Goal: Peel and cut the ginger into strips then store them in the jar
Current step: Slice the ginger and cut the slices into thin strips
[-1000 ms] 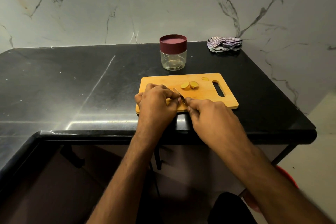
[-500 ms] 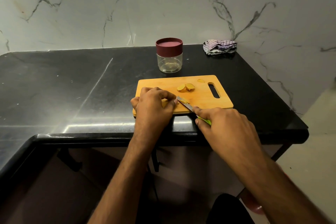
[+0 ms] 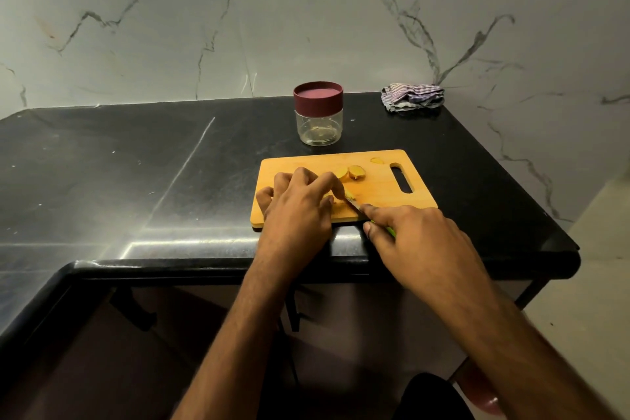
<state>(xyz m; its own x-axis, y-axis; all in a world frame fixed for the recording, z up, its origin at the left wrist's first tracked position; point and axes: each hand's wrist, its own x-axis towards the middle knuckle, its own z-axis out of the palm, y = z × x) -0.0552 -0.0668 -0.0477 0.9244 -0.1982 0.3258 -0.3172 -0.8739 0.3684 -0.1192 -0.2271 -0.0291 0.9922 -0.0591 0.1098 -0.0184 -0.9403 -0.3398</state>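
Sliding back toward the cutting board (image 3: 381, 187)'s near edge, the right hand (image 3: 414, 242) is gripping the knife (image 3: 354, 204); the left hand (image 3: 300, 201) is pinning ginger (image 3: 348, 195) mid-board. Keeping fingertips curled seems wise; jar (image 3: 318, 118) is waiting behind, lidded.

Black stone counter (image 3: 136, 164), polished, rounded front edge.
Directly on it: wooden cutting board (image 3: 385, 194) near the front edge; lidded clear jar (image 3: 318, 118) just behind it; crumpled checked cloth (image 3: 412, 97) at the back right corner.
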